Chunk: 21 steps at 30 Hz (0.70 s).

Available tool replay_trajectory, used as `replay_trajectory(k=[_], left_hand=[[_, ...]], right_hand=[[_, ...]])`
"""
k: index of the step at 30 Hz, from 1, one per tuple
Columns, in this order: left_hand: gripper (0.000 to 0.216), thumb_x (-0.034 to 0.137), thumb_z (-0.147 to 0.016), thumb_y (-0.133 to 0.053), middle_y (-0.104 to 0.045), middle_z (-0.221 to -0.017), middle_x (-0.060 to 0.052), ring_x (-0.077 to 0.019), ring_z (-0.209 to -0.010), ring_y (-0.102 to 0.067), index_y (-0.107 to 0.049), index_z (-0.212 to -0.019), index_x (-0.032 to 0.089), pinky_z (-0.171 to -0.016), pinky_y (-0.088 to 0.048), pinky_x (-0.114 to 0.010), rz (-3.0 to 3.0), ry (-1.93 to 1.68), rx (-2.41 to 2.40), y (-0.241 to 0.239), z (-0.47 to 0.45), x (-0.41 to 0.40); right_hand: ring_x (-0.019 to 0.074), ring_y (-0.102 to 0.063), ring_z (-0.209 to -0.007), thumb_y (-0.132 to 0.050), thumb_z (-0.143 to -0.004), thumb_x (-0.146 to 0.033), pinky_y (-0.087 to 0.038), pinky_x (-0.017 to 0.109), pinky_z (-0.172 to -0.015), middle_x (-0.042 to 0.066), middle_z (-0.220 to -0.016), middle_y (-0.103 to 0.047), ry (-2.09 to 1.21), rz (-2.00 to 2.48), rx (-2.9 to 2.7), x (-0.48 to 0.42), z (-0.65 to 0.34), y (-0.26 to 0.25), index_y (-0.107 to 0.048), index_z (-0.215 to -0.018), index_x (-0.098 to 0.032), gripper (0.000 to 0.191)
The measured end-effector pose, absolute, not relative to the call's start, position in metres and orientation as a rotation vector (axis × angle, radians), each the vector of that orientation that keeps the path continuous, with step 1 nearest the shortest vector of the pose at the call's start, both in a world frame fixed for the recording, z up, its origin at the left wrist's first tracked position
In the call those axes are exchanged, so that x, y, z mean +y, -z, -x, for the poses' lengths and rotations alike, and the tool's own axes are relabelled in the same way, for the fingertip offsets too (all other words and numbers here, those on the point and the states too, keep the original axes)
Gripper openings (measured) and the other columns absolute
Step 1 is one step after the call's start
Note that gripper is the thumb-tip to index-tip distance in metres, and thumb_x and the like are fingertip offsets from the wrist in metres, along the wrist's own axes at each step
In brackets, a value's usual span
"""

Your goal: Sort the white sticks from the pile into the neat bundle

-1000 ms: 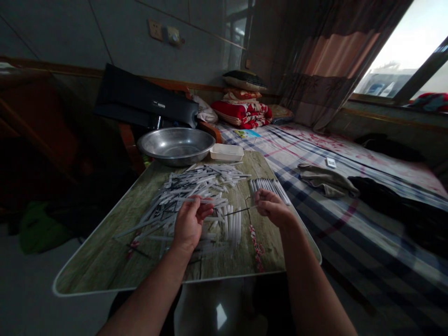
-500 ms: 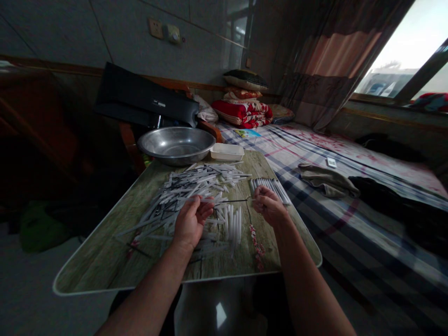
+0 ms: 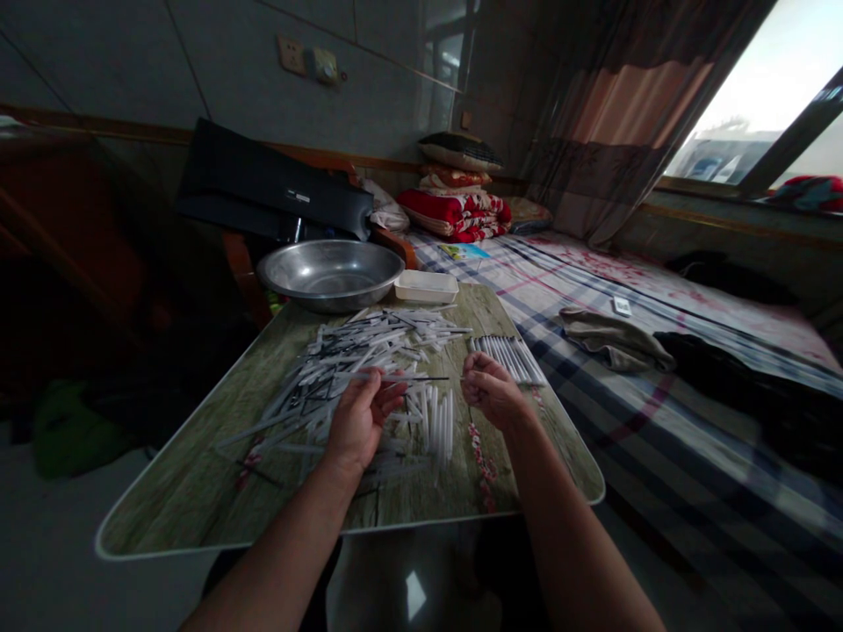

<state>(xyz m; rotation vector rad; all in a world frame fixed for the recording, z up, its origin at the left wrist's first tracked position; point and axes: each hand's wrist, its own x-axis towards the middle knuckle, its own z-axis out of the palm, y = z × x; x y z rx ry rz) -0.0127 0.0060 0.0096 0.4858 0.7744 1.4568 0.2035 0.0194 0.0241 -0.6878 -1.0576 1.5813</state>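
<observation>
- The left hand [image 3: 359, 421] pinched a pale tube [image 3: 352, 376], a dark rod [image 3: 431, 378] protruding from it.
- The right hand [image 3: 495, 395] bunched its fingers near the rod's tip; whether they gripped anything was unclear.

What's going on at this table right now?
A person's left hand holds a thin, dark-ended stick pointing toward the right hand, which is curled closed; whether it grips anything is unclear. A loose heap of pale tubes lies on the table, with a neat row beyond the right hand.
</observation>
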Motion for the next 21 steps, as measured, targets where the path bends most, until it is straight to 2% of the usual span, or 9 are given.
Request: replay_trajectory(k=[6,9,12,17,21], left_hand=[[0.007,0.015,-0.081,-0.065,-0.076,-0.083,-0.008,-0.0186,-0.069,-0.073,-0.060,-0.087,0.015,-0.058,-0.059,-0.024,-0.518,-1.289,0.679,-0.014,0.010,0.000],[0.003,0.012,-0.085,-0.061,-0.074,-0.073,-0.006,-0.0174,-0.065,-0.073,-0.063,-0.086,0.014,-0.056,-0.059,-0.022,-0.485,-1.186,0.605,-0.013,0.011,-0.002],[0.010,0.012,-0.088,-0.056,-0.072,-0.068,-0.007,-0.0158,-0.059,-0.071,-0.064,-0.083,0.011,-0.052,-0.057,-0.020,-0.469,-1.078,0.546,-0.010,0.014,-0.001],[0.020,0.010,-0.092,-0.049,-0.072,-0.067,-0.008,-0.0132,-0.052,-0.068,-0.066,-0.081,0.008,-0.051,-0.057,-0.019,-0.417,-0.984,0.475,-0.005,0.014,0.001],[0.029,0.012,-0.095,-0.041,-0.070,-0.062,-0.007,-0.0122,-0.049,-0.066,-0.066,-0.080,0.008,-0.048,-0.055,-0.018,-0.339,-0.964,0.453,-0.007,0.013,0.000]], right_hand=[[0.0090,-0.053,-0.048,-0.077,-0.073,-0.034,-0.043,0.020,-0.043,-0.006,-0.061,-0.055,-1.683,0.613,-1.187,0.013,-0.173,-0.018,-0.051,-0.090,-0.020,0.034],[0.0062,-0.048,-0.043,-0.078,-0.073,-0.035,-0.041,0.017,-0.040,-0.007,-0.060,-0.055,-1.736,0.554,-1.232,0.010,-0.162,-0.018,-0.052,-0.091,-0.020,0.036],[0.0047,-0.047,-0.045,-0.081,-0.069,-0.034,-0.037,0.015,-0.038,-0.005,-0.066,-0.057,-1.778,0.520,-1.268,0.007,-0.156,-0.020,-0.053,-0.088,-0.019,0.037],[0.0056,-0.051,-0.051,-0.081,-0.070,-0.027,-0.038,0.014,-0.041,-0.003,-0.073,-0.058,-1.785,0.519,-1.324,0.003,-0.150,-0.019,-0.053,-0.083,-0.019,0.032],[0.0056,-0.050,-0.051,-0.082,-0.067,-0.031,-0.040,0.015,-0.043,-0.004,-0.073,-0.057,-1.761,0.526,-1.341,0.001,-0.150,-0.023,-0.053,-0.084,-0.019,0.036]])
